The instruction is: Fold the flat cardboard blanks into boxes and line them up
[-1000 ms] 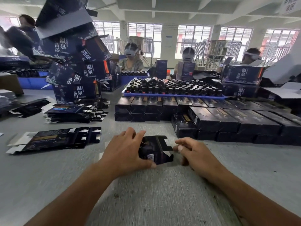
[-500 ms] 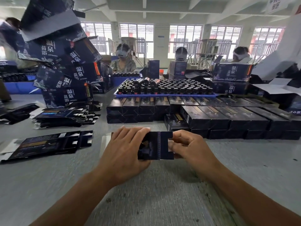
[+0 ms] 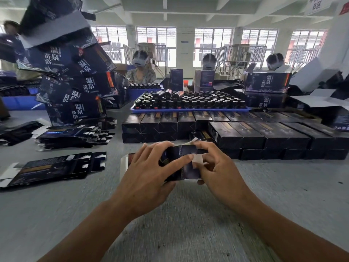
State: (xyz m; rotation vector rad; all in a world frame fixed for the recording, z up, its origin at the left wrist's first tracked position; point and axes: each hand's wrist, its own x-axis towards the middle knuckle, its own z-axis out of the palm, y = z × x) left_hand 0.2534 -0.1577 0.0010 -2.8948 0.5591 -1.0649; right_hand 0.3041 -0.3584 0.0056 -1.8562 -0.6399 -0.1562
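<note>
Head view: above the grey worktop (image 3: 56, 214), the left hand (image 3: 149, 178) and right hand (image 3: 217, 173) both grip a half-folded dark box (image 3: 186, 163), the right hand's fingers (image 3: 204, 146) pinching its pale end flap. Finished boxes (image 3: 245, 135) stand in rows just behind; flat blanks (image 3: 51, 169) lie to the left.

Half-folded box (image 3: 186, 163) held above tabletop (image 3: 188, 224) between left hand (image 3: 149, 173) and right hand (image 3: 217, 167). Flat blanks (image 3: 51, 169) left of hands; blank stack (image 3: 71, 135) behind them. Rows of finished boxes (image 3: 245, 135) behind hands, extending right. Bottle tray (image 3: 188, 110) behind rows. Carton pile (image 3: 71, 82) far left.
</note>
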